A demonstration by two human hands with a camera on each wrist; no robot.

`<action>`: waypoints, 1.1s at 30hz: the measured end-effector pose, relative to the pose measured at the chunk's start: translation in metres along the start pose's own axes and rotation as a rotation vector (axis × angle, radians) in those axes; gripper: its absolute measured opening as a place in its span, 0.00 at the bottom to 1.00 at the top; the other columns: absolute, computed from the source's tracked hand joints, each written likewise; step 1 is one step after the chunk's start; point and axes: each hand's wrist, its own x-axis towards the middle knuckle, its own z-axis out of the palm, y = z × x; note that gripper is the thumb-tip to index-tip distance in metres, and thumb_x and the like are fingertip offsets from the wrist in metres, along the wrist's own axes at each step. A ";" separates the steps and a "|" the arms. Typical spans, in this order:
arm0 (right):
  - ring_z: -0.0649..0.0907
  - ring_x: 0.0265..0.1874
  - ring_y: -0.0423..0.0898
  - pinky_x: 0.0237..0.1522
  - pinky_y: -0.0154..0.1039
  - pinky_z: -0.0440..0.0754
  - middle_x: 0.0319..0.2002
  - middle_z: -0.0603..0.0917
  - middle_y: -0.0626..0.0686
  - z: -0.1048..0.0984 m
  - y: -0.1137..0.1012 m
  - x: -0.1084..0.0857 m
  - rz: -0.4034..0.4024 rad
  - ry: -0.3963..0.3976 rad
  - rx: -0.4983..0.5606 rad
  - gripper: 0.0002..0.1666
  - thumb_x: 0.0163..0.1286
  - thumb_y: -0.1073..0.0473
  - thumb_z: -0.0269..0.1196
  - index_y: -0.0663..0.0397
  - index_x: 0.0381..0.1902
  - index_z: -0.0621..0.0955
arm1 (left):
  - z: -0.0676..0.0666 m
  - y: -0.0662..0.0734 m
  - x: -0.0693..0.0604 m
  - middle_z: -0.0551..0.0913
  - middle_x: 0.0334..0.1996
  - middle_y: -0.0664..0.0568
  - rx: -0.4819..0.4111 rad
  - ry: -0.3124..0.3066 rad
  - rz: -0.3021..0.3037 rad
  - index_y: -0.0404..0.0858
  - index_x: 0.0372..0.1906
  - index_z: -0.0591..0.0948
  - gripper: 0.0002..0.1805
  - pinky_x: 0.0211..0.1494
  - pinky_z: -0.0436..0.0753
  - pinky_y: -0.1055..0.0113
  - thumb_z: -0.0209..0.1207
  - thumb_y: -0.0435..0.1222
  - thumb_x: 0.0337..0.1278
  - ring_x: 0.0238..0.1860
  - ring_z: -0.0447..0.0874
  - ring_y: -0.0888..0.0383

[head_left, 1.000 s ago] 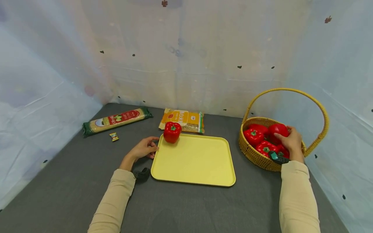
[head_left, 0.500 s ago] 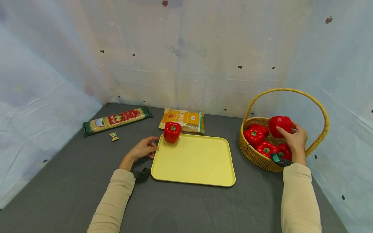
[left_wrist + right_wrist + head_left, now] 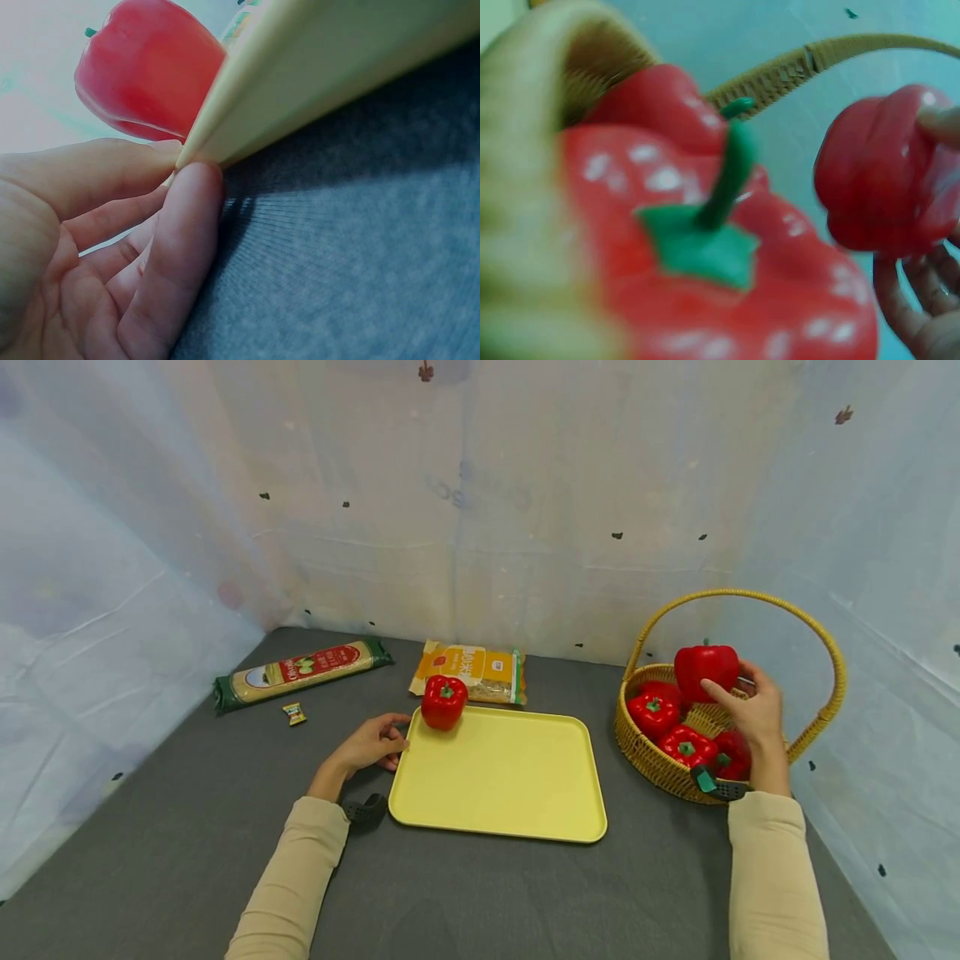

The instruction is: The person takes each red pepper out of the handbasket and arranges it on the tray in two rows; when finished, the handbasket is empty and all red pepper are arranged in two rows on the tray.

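The right hand (image 3: 757,710) grips a red bell pepper (image 3: 707,672) by its side, raised above the wicker basket (image 3: 652,768) and below its arched handle. Several other red peppers (image 3: 654,714) lie in the basket. In the right wrist view that held pepper (image 3: 885,169) is at the right, beside the fingers. At the yellow tray (image 3: 498,777), the left hand (image 3: 369,745) pinches the left rim between thumb and finger, as the left wrist view shows at the rim (image 3: 247,97). One red pepper (image 3: 443,702) stands on the tray's back left corner.
Behind the tray lies an orange and clear food packet (image 3: 480,672). A long green-ended pasta pack (image 3: 300,672) lies at the back left, with a small yellow sachet (image 3: 294,713) in front of it. A pale sheet hangs behind the dark table.
The right hand has lifted a pepper up out of the basket and turned it so its stem points up. The left hand and the tray have stayed where they were.
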 end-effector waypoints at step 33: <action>0.74 0.49 0.44 0.47 0.30 0.79 0.54 0.71 0.49 0.127 -0.060 -0.053 -0.330 -0.361 0.595 0.39 0.51 0.82 0.62 0.61 0.60 0.64 | 0.003 0.020 -0.011 0.75 0.34 0.39 0.002 -0.010 -0.005 0.26 0.66 0.59 0.29 0.30 0.83 0.63 0.53 0.29 0.63 0.25 0.78 0.55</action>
